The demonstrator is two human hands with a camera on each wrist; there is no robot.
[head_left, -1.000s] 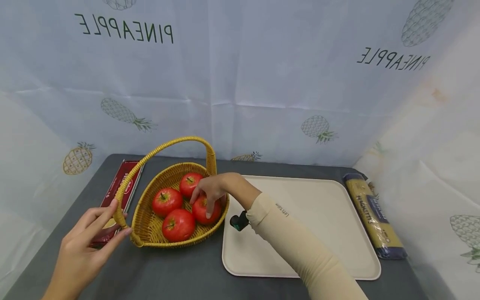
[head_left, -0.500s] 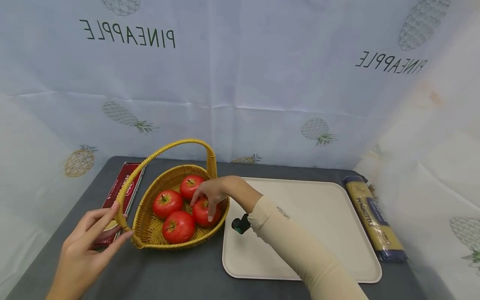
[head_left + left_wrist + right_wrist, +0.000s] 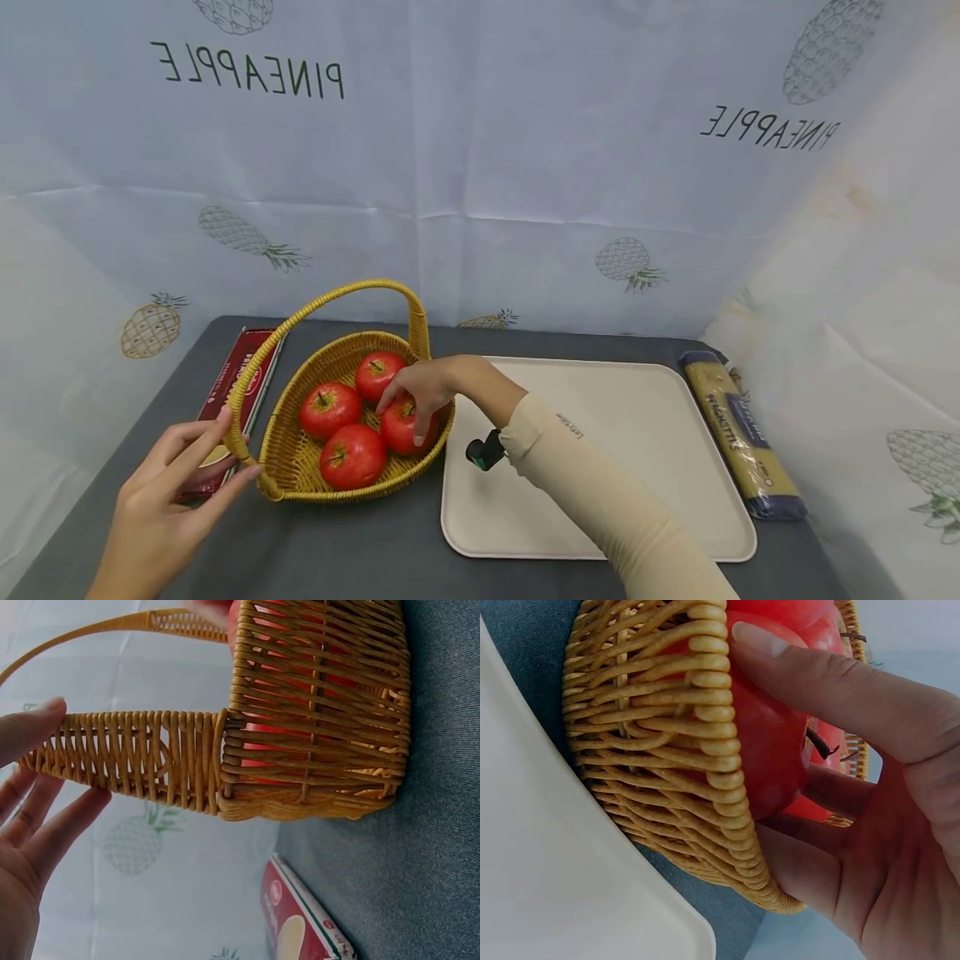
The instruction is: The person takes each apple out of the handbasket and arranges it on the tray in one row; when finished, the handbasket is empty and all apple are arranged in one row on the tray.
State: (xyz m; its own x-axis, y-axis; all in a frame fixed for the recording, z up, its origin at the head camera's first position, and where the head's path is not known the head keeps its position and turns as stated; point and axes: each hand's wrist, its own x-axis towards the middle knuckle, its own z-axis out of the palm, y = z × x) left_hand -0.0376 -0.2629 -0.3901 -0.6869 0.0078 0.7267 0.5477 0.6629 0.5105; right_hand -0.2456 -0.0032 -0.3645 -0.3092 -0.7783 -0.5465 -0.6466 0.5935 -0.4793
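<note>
A yellow wicker basket (image 3: 360, 497) with a tall arched handle (image 3: 315, 307) stands on the dark table, several red apples (image 3: 352, 457) inside it. My left hand (image 3: 161, 492) pinches the lower left part of the handle between thumb and fingers; the left wrist view shows the thumb on one side of the woven strip (image 3: 142, 750) and fingertips on the other. My right hand (image 3: 427, 387) reaches over the basket's right rim and grips the rightmost apple (image 3: 769, 735), thumb on one side and fingers round the other. That apple still sits among the others in the basket.
A beige tray (image 3: 600, 467) lies right of the basket, beneath my right forearm. Beyond its right edge is a pack of spaghetti (image 3: 742, 433). A red pasta box (image 3: 240, 375) lies behind my left hand. A pineapple-print cloth (image 3: 525, 167) hangs at the back.
Both hands keep their holds on the handle and the apple. The head view has shifted slightly; nothing else has visibly moved.
</note>
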